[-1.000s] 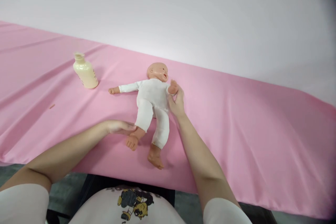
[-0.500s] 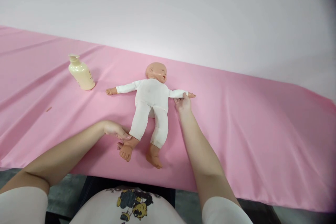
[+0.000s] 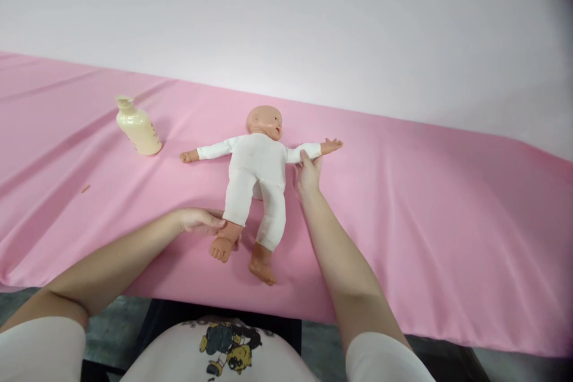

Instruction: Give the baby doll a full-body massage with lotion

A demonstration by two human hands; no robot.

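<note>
A baby doll (image 3: 257, 164) with a white cloth body lies on its back, its head away from me and turned to the right. My left hand (image 3: 203, 221) is closed round the doll's ankle at the left, thumb on top and fingers passing underneath. My right hand (image 3: 308, 172) grips the doll's arm on the right side, the thumb over the white sleeve and the other fingers partly hidden beneath it. The doll's other arm and other leg rest untouched on the pink cloth (image 3: 416, 221).
A cream pump bottle (image 3: 139, 129) stands at the left, beyond my left arm. Nearer me lies a small brown strip (image 3: 86, 189). The cloth's front edge runs close to my body, and a white wall (image 3: 286, 24) rises behind the table.
The doll's right-side arm has swung up and outward with my right hand, which now grips nearer the elbow. My left hand has shifted the held foot slightly up and right.
</note>
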